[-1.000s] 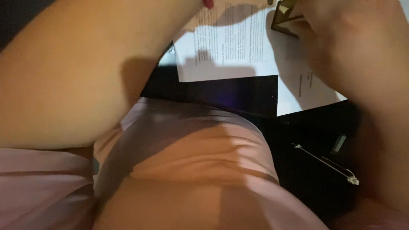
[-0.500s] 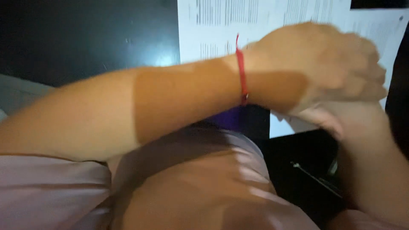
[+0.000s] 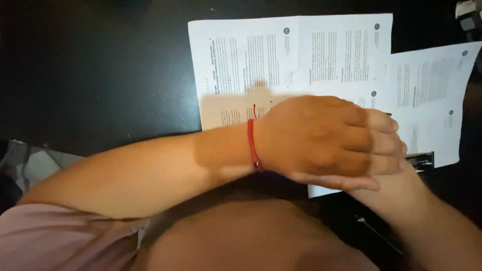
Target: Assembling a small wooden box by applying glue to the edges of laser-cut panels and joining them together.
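My left hand [image 3: 326,138] reaches across from the left, palm down, fingers held together, with a red string bracelet [image 3: 251,143] on its wrist. It lies on top of my right hand [image 3: 389,188], which comes up from the lower right and is almost wholly covered. A small dark flat object [image 3: 420,159] peeks out just past my left fingertips; I cannot tell which hand holds it, if either. Both hands hover over white printed sheets [image 3: 301,60] on a black table [image 3: 100,75].
Several overlapping printed pages [image 3: 432,85] spread to the right edge of the table. A thin dark pen-like item [image 3: 374,228] lies near my right forearm. My pink garment [image 3: 60,241] fills the lower left. A pale object [image 3: 469,17] sits at the top right corner.
The view has tilted up toward the table and papers. My left arm has swung across, and its hand now covers my right hand, which earlier held a dark object in plain sight.
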